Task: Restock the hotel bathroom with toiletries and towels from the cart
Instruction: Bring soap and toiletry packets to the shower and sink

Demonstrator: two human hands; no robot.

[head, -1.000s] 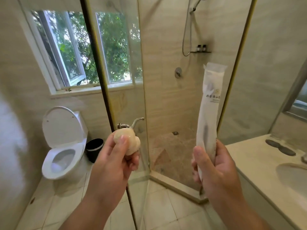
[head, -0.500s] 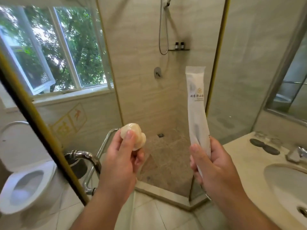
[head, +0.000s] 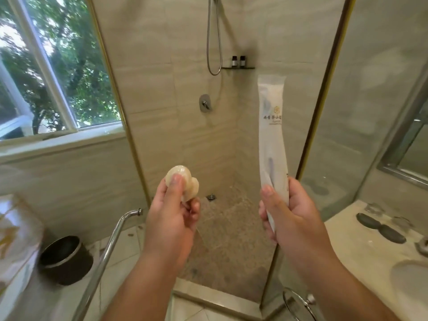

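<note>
aloft — soap [head: 191, 187] left hand [head: 171, 221], packet [head: 272, 126] right

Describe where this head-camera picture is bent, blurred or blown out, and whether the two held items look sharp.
Head view: the wide lens bows the gold shower frame; the window is blown out in patches; the bin and lower-left corner are smeared; the soap in the left hand and packet in the right hand look sharp.

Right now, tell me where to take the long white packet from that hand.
Take the long white packet by its free middle, above the right hand that grips its lower end. It stands upright, thin and flat, so probably pinch its broad faces, coming from the front, clear of the left hand holding the round soap.
</note>
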